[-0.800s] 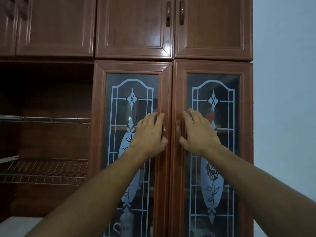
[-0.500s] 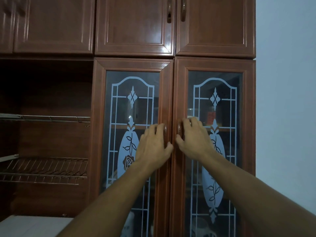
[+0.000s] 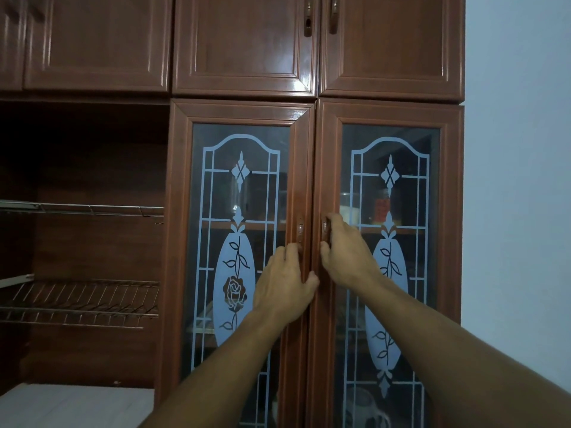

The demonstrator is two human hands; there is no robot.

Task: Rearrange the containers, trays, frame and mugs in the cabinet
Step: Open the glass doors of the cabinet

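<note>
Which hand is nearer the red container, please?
Right. The right hand, on the right door, is below-left of the red container; the left hand is farther left, on the left door.

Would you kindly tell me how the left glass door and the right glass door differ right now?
The left glass door stands slightly ajar, its top edge slanted; the right glass door looks shut. The left hand pinches the left glass door's inner edge; the right hand curls round the right glass door's handle. Both share wooden frames and frosted floral glass.
</note>
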